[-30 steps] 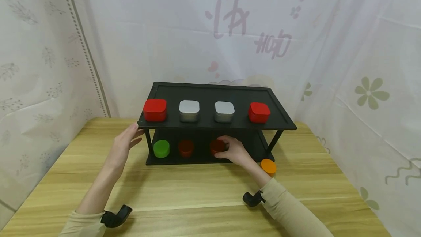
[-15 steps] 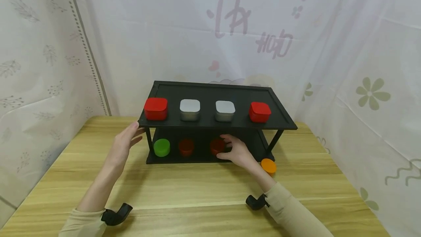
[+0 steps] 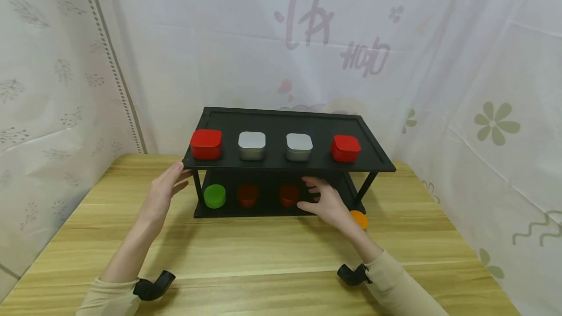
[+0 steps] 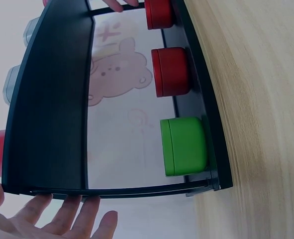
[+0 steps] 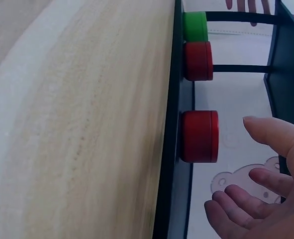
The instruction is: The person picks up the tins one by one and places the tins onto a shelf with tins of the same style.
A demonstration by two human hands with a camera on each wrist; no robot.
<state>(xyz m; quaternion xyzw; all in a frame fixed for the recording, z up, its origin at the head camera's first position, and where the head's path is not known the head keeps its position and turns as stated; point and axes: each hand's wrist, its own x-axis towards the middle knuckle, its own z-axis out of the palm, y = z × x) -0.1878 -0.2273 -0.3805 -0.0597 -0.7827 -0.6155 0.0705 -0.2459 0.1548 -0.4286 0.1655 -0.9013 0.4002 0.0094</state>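
On the lower shelf of a black two-tier rack (image 3: 281,166) stand a green tin (image 3: 214,196), a red tin (image 3: 248,195) and a second red tin (image 3: 289,195). My right hand (image 3: 330,204) is just right of that second red tin, thumb and fingers spread apart. In the right wrist view a gap shows between this hand (image 5: 271,184) and the red tin (image 5: 200,136). At the rack's left end my left hand (image 3: 164,191) has straight fingers against the upper shelf's corner, seen as well in the left wrist view, where the hand (image 4: 52,219) touches the shelf's end edge.
Along the upper shelf's front sit a red tin (image 3: 206,144), a silver tin (image 3: 252,146), another silver tin (image 3: 299,148) and a red tin (image 3: 346,148). An orange tin (image 3: 360,219) stands on the wooden table (image 3: 263,267), partly behind the right forearm. A printed cloth (image 3: 246,52) hangs behind.
My right hand has let go of the second red tin and drawn back to the right, its fingers opening. The left hand has kept its place at the rack's corner.
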